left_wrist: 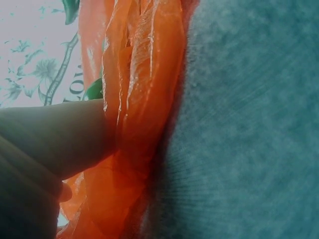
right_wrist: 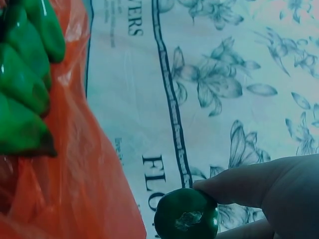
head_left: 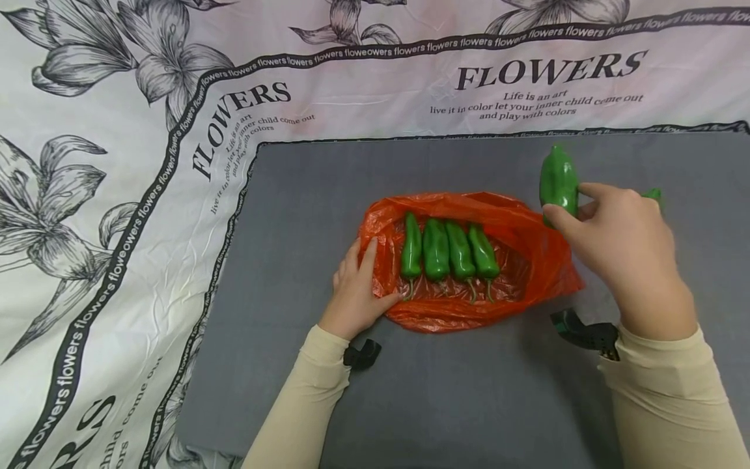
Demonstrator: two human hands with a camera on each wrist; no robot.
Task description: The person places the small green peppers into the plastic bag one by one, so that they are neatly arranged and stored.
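Note:
My right hand (head_left: 629,241) pinches a glossy green pepper (head_left: 558,179) between thumb and fingers, upright above the right end of a red plastic bag (head_left: 457,316). In the right wrist view the rounded end of this pepper (right_wrist: 187,214) shows a pale patch. Several green peppers (head_left: 436,251) lie side by side in the bag's wide mouth, stems toward me. At the bag's left end rests my left hand (head_left: 357,290), fingers spread and fairly straight. Its thumb (left_wrist: 60,139) slips behind a fold of the bag in the left wrist view.
Another green pepper (head_left: 653,194) peeks out from behind my right hand, mostly hidden. Everything stands on a grey table surface (head_left: 305,195). A white cloth (head_left: 375,85) with flower prints and lettering borders it at the back and left.

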